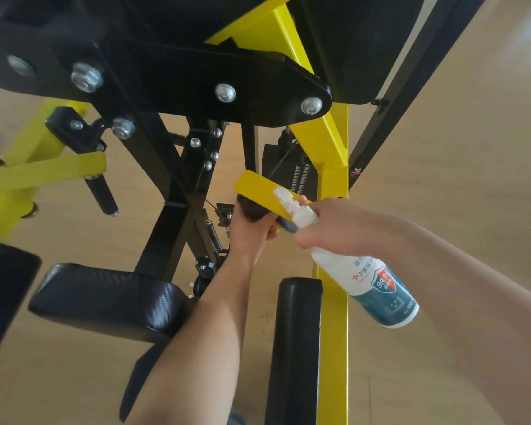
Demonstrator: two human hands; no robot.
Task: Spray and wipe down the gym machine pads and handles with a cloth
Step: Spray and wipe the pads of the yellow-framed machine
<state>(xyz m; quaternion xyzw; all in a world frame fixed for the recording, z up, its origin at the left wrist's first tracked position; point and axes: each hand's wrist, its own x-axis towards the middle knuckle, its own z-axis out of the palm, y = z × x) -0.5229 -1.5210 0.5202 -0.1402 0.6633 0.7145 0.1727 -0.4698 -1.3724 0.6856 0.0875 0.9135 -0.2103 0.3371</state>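
Note:
My left hand (248, 231) grips a black handle grip (253, 208) that hangs under a yellow flat arm (258, 187) of the gym machine. A bit of dark blue cloth (287, 224) shows between my two hands; which hand holds it I cannot tell. My right hand (325, 228) holds a white spray bottle (368, 285) with a teal label by its neck, nozzle (284, 196) pointing at the handle. A black seat pad (105, 299) lies lower left. A black roller pad (296, 342) stands upright below my right hand.
The machine's black plates with silver bolts (224, 92) hang overhead. A yellow upright post (333, 240) runs down at right, and a yellow lever (43, 173) with a black peg sticks out at left. The weight stack (302, 176) sits behind. The floor is light wood.

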